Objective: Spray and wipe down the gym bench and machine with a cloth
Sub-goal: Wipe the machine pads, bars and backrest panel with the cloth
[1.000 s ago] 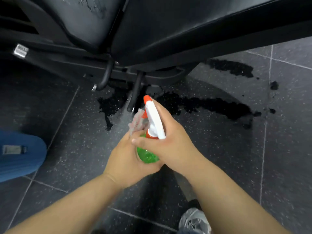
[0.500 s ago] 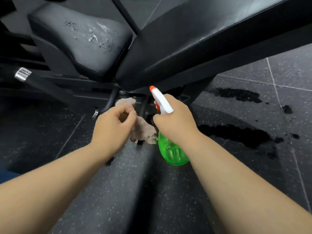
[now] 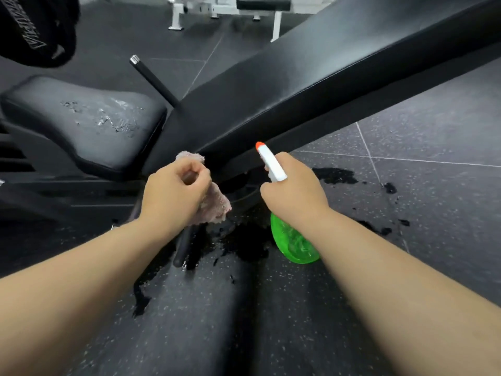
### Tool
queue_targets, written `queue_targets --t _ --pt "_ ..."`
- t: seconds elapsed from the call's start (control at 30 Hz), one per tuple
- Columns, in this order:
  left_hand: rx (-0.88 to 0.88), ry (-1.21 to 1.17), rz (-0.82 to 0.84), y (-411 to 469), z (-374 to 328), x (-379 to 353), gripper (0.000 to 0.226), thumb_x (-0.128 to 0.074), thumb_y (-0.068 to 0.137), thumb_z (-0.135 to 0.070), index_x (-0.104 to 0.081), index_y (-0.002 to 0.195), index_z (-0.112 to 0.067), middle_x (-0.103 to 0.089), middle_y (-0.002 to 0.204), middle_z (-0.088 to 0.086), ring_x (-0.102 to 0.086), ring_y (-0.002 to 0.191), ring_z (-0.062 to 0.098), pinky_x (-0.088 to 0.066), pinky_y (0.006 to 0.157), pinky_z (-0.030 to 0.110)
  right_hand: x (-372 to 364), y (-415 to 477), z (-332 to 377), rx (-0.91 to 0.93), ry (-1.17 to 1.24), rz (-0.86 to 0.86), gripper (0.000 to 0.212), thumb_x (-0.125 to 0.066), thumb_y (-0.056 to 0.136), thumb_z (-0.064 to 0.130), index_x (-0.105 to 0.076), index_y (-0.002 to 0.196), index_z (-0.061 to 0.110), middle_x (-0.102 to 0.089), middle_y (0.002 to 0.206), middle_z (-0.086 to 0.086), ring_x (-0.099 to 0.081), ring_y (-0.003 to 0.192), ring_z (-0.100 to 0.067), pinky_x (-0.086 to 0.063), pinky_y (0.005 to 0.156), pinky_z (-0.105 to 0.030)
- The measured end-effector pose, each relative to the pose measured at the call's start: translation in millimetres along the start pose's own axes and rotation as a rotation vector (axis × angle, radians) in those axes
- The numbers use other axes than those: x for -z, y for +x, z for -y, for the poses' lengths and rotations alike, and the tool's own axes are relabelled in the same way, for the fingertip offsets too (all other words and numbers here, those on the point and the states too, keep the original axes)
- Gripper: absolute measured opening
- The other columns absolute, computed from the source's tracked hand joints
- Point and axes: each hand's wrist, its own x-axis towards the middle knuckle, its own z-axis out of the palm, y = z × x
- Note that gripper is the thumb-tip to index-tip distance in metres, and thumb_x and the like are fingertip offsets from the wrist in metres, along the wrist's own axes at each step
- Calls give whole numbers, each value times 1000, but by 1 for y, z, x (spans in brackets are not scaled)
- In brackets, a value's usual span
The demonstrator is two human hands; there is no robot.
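A black gym bench fills the upper view: its long inclined back pad (image 3: 298,77) runs to the upper right, and its seat pad (image 3: 89,123), scuffed and cracked on top, lies at the left. My left hand (image 3: 176,194) is closed around a pinkish cloth (image 3: 214,204) just below the gap between the two pads. My right hand (image 3: 295,191) grips a green spray bottle (image 3: 292,240) by its white trigger head; the orange nozzle points up toward the back pad's underside edge.
Wet dark patches (image 3: 244,242) spread over the speckled black floor under the bench and to the right. A black bar with a chrome cap (image 3: 151,77) sticks up behind the seat. A white machine frame (image 3: 225,9) stands far back. A black weight plate (image 3: 35,28) hangs at top left.
My hands came apart: the left took the cloth off to the left, the right kept the bottle. My view lifted from the floor to the bench pads.
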Motion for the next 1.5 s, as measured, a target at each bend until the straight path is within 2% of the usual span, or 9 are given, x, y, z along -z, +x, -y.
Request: queue_targets --t 0.13,0.33,0.5,0.67,0.77,0.9,1.07,1.27,1.5 --pt "-62 -7 74 -1 -45 -10 19 -61 88 -26 -61 69 -25 -68 95 -25 -61 78 -1 -43 73 22 44 -8 -1 -73 -36 -86 10 -54 81 14 -47 86 21 -51 83 4 -46 69 -16 -36 58 -34" --pt "-248 96 215 4 -132 -19 18 -60 88 -28 -61 73 -19 -71 94 -10 -67 85 22 -54 82 39 120 -28 -9 -157 -6 -211 26 -52 81 12 -31 71 24 -43 74 5 -37 62 -11 -25 52 -33" --pt "-425 158 305 4 -206 -32 17 -61 91 -34 -67 79 -24 -70 75 -5 -65 76 17 -50 72 31 178 -40 -20 -246 3 -326 9 -52 82 13 -51 89 18 -49 81 4 -46 73 -23 -35 60 -34" --pt "-537 138 333 7 -272 -44 15 -63 90 -43 -64 103 -35 -71 93 -13 -66 85 12 -53 80 35 232 -51 -32 -251 58 -445 20 -50 79 9 -36 74 23 -45 77 3 -43 75 -27 -33 62 -35" --pt "-588 184 323 6 -310 -52 36 -65 88 -37 -52 122 -37 -65 82 -11 -63 74 13 -49 68 32 264 -58 -39 -255 70 -508 14 -50 79 8 -46 81 21 -50 81 0 -46 76 -29 -36 64 -35" --pt "-676 211 328 5 -352 -67 42 -64 88 -34 -49 127 -34 -66 77 -7 -60 66 14 -42 58 29 305 -66 -51 -302 85 -594 13 -51 81 11 -54 93 16 -52 82 1 -51 82 -31 -39 67 -34" --pt "-801 166 297 1 -408 -92 54 -59 93 -36 -40 143 -28 -69 110 5 -64 100 29 -44 77 34 357 -72 -62 -324 128 -718 15 -50 81 9 -51 93 16 -49 81 2 -48 83 -31 -36 66 -34" --pt "-875 102 346 3 -468 -117 15 -53 97 -29 -59 110 -29 -65 87 -3 -63 89 27 -43 72 33 405 -72 -67 -330 133 -820 18 -50 79 10 -55 96 15 -59 94 -4 -52 87 -33 -46 73 -37" --pt "-820 30 477 -13 -438 -161 16 -60 88 -24 -66 102 -29 -67 80 -7 -61 78 18 -45 67 30 371 -70 -107 -355 116 -685 8 -53 88 25 -51 81 22 -56 80 2 -54 83 -30 -42 67 -36"
